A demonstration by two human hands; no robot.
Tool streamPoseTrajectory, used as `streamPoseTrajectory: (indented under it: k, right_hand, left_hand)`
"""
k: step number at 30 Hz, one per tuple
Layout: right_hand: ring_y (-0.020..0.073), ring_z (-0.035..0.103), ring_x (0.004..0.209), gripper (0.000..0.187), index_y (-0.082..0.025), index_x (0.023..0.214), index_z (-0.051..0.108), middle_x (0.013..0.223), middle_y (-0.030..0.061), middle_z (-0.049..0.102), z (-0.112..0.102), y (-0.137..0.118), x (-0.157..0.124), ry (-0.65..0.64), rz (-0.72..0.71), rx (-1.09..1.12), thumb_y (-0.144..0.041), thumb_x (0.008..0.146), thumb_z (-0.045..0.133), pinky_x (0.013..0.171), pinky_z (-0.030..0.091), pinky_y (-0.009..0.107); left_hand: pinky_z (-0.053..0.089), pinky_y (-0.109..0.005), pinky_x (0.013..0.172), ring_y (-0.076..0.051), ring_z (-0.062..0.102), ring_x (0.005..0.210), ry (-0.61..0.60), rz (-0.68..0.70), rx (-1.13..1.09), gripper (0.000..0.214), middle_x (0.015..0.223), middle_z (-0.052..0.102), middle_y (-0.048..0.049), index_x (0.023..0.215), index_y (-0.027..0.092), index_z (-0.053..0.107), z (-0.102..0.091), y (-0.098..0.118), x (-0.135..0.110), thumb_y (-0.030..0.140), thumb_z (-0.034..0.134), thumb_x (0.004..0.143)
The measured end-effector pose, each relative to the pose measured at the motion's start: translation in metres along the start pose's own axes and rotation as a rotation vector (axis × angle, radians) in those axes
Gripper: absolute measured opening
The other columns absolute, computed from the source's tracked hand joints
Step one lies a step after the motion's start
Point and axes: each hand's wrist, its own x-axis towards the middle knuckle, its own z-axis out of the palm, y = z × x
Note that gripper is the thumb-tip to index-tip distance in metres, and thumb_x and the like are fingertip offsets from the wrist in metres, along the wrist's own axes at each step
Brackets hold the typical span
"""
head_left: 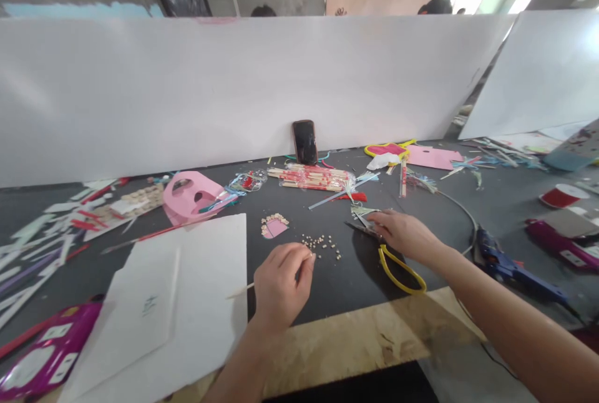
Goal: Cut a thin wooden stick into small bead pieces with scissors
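Observation:
My left hand (pixel 281 281) is curled in a pinch on a thin wooden stick (pixel 239 292), its fingertips beside a scatter of several small beads (pixel 322 244) on the black mat (pixel 341 278). A small pink piece edged with beads (pixel 274 226) lies just beyond. My right hand (pixel 403 234) lies flat, fingers together, on scissors with yellow handles (pixel 402 269) and a scrap of patterned paper (pixel 362 211).
White paper sheets (pixel 187 303) lie at the left. A pink cut-out (pixel 191 197), a packet of sticks (pixel 316 177) and a phone (pixel 304 141) leaning on the white partition (pixel 234 91) sit behind. A blue glue gun (pixel 505 262) and a red cup (pixel 561 196) are at right.

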Motion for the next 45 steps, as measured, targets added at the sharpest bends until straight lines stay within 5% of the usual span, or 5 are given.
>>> streamPoseTrajectory:
  k: [14, 19, 27, 38, 45]
  right_hand:
    - [0.0194, 0.062, 0.078, 0.023, -0.020, 0.088, 0.060, 0.091, 0.0073, 0.064, 0.021, -0.008, 0.018, 0.024, -0.005, -0.011, -0.013, 0.089, 0.038, 0.063, 0.038, 0.028]
    - [0.0233, 0.060, 0.085, 0.025, -0.018, 0.092, 0.058, 0.090, 0.0110, 0.065, 0.015, -0.023, 0.015, 0.097, 0.012, 0.044, -0.017, 0.094, 0.033, 0.070, 0.040, 0.031]
    - [0.0183, 0.059, 0.087, 0.022, -0.019, 0.092, 0.062, 0.090, 0.0067, 0.066, 0.027, -0.067, 0.006, 0.057, -0.262, 0.225, -0.014, 0.091, 0.041, 0.077, 0.042, 0.028]
    - [0.0184, 0.060, 0.077, 0.010, -0.018, 0.093, 0.061, 0.088, 0.0058, 0.066, 0.023, -0.062, -0.003, 0.027, -0.220, 0.288, -0.023, 0.085, 0.056, 0.067, 0.045, 0.027]
    - [0.0171, 0.061, 0.081, 0.012, -0.019, 0.089, 0.061, 0.087, 0.0044, 0.066, 0.031, -0.071, 0.007, 0.021, -0.198, 0.277, -0.020, 0.090, 0.049, 0.069, 0.043, 0.025]
  left_hand:
    - [0.051, -0.029, 0.073, -0.016, 0.063, 0.077, 0.126, -0.019, -0.042, 0.008, 0.081, 0.070, -0.0043, 0.078, 0.018, 0.062, -0.011, -0.001, 0.006, 0.013, 0.058, 0.083]
    - [0.050, -0.029, 0.072, -0.016, 0.062, 0.077, 0.121, -0.021, -0.062, 0.008, 0.081, 0.070, -0.0044, 0.078, 0.018, 0.061, -0.010, -0.001, 0.006, 0.011, 0.059, 0.082]
    - [0.051, -0.029, 0.073, -0.016, 0.063, 0.078, 0.102, -0.029, -0.068, 0.009, 0.081, 0.070, -0.0046, 0.078, 0.018, 0.062, -0.010, 0.000, 0.007, 0.014, 0.057, 0.084]
    - [0.049, -0.029, 0.073, -0.017, 0.061, 0.079, 0.100, -0.048, -0.107, 0.009, 0.082, 0.069, -0.0045, 0.078, 0.018, 0.062, -0.011, 0.003, 0.008, 0.011, 0.058, 0.082]
    - [0.049, -0.030, 0.074, -0.017, 0.060, 0.079, 0.087, -0.045, -0.121, 0.009, 0.083, 0.069, -0.0050, 0.079, 0.017, 0.061, -0.011, 0.003, 0.008, 0.009, 0.059, 0.081]
